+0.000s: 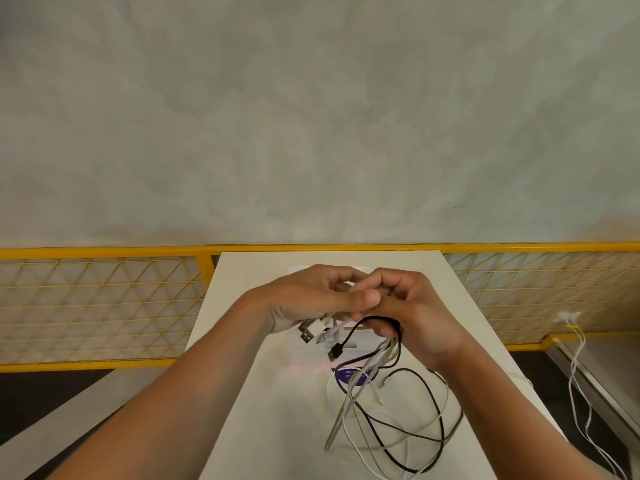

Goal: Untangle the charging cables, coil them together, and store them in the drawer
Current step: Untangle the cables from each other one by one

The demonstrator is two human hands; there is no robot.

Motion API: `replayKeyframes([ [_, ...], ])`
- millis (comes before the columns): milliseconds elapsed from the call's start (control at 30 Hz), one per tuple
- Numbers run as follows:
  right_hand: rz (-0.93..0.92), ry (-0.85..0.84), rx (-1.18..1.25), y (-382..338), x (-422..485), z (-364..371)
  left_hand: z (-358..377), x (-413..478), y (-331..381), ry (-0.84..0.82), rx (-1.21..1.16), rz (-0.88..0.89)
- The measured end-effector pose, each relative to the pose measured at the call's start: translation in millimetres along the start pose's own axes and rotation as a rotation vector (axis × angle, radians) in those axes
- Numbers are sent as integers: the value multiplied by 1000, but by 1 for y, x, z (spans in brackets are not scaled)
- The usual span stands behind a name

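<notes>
charging cables [382,353] hanging as one mixed bunch of black, white and grey strands, running from between the two hands down onto the white tabletop [249,393]. loose loops are lying crossed over one another on the near right part of the top, tangle not yet undone. strand count hard to read, possibly three or four.

right hand [420,315] is clenching the bunch at its upper end, with a black loop arching over the thumb side. left hand [310,299] is curling round the pale cable ends. white usb plugs [308,335] are poking out under its palm, tilted down and to the left. black usb plug [335,352] is dangling just below, between the two hands. the left thumb is touching the right fingers, and both hands are hovering above the top.

purple label [348,375] is lying flat on the tabletop, partly under the hanging strands.

yellow mesh railing [104,306] is running behind the table on both sides. mottled grey wall [311,116] is filling the upper view.

far right, well apart from the table: thin white leads [573,368] are trailing down from a small white fitting [567,317] by the railing.
</notes>
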State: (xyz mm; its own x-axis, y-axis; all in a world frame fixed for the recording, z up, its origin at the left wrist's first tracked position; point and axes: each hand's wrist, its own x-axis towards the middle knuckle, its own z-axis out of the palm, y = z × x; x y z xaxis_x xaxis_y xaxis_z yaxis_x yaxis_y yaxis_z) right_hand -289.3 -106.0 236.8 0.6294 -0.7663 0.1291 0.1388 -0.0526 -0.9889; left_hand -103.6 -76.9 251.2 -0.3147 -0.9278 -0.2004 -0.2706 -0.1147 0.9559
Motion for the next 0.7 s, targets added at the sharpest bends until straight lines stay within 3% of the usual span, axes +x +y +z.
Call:
replayKeyframes([
  [233, -12, 25, 3, -4, -1, -13, 6, -4, -5, -129, -111, 11],
  [400, -27, 31, -6, -6, -1, -17, 7, -6, -12, -223, -445, -59],
  [700, -25, 44, -327, -15, -3, -17, 5, -5, -13, 89, -468, -108],
])
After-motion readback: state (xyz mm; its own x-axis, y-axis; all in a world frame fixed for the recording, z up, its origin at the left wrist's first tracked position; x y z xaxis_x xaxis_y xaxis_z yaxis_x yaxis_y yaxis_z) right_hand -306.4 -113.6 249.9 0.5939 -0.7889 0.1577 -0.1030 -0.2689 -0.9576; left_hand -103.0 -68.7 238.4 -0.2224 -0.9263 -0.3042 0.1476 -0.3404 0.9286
